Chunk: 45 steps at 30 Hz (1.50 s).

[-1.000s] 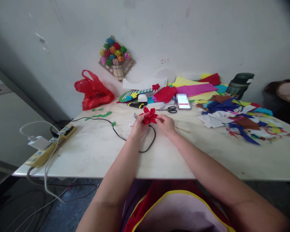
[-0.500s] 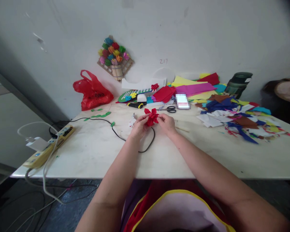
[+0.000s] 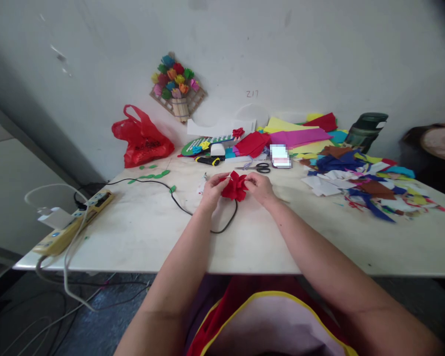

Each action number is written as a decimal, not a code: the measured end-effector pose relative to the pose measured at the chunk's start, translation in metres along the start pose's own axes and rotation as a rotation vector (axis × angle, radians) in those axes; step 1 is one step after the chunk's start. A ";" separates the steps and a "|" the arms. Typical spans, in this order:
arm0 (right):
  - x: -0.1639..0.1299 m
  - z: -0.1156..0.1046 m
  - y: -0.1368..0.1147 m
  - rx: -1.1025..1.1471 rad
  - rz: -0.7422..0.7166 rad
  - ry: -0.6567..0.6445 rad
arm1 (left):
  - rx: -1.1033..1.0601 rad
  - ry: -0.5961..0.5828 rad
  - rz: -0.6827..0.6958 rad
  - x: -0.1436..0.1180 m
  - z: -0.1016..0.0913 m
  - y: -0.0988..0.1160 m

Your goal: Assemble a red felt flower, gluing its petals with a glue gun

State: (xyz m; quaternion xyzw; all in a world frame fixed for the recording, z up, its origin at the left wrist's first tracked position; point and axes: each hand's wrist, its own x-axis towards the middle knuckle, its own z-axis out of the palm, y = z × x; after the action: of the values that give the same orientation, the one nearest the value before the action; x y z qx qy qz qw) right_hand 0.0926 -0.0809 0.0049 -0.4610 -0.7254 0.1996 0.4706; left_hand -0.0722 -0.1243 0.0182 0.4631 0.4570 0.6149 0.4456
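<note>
Between my two hands, just over the table, is a red paper flower (image 3: 235,187) with pointed petals. My left hand (image 3: 215,192) pinches its left side with thumb and fingers. On the other side, my right hand (image 3: 260,187) grips a petal at the right edge. A small whitish object (image 3: 200,186) lies partly hidden behind my left fingers. Black-handled scissors (image 3: 261,168) rest just beyond my right hand. A black cable (image 3: 228,228) loops on the table below the flower.
Coloured paper scraps (image 3: 371,185) are heaped at the right, near a dark green bottle (image 3: 365,131). A pixelated phone (image 3: 281,156) lies behind the scissors. Green paper pieces (image 3: 154,176), a red plastic bag (image 3: 144,141) and a power strip (image 3: 74,225) occupy the left.
The red flower has turned and shifted slightly right and down between my hands. My fingers have moved a little around its petals, both hands still holding it.
</note>
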 end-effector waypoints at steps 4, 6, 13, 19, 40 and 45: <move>-0.001 -0.001 -0.002 -0.045 -0.017 -0.031 | 0.019 -0.015 0.033 0.000 -0.001 0.001; -0.002 -0.002 -0.004 -0.066 -0.033 -0.043 | 0.032 -0.054 0.051 0.001 -0.002 -0.001; -0.004 -0.005 -0.008 -0.112 -0.081 -0.077 | 0.080 -0.105 0.124 0.003 -0.006 -0.006; -0.004 -0.006 -0.009 -0.139 -0.092 -0.083 | 0.191 -0.071 0.195 0.005 -0.005 -0.005; -0.005 -0.005 -0.008 -0.130 -0.161 -0.012 | 0.025 -0.293 -0.085 0.003 -0.006 -0.002; -0.003 -0.013 -0.011 -0.014 -0.467 -0.048 | 0.022 -0.256 -0.091 0.004 -0.008 -0.003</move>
State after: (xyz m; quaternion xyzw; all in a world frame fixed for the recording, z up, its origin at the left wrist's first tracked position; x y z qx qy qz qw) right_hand 0.0988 -0.0913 0.0175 -0.2787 -0.8248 0.0913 0.4835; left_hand -0.0804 -0.1210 0.0152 0.5216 0.4237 0.5249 0.5224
